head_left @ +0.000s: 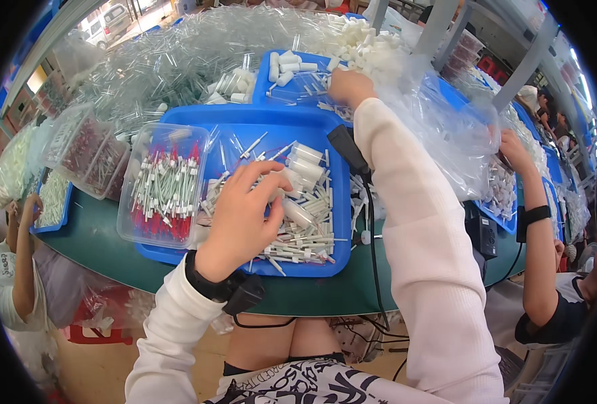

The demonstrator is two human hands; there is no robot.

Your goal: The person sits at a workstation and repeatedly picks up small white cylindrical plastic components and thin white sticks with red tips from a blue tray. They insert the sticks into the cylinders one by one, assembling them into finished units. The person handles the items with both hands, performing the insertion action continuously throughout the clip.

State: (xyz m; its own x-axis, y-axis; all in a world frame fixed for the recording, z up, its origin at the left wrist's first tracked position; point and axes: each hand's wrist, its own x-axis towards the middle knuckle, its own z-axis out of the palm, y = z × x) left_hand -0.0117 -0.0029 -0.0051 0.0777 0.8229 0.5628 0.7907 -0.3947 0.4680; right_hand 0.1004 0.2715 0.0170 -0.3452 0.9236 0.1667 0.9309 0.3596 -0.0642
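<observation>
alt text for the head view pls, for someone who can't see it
A person's left hand picks among small white tubes in a blue tray, while the right hand reaches into a farther blue tray. A clear box of red-tipped pieces sits left.

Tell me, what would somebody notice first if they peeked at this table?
Probably the big blue tray in the middle, full of small white tubes, with the person's left hand picking among them. Beside it on the left sits a clear box of red-tipped pieces. Farther back, the right hand reaches to a second blue tray, in front of a huge glittering heap of clear plastic tubes.
</observation>
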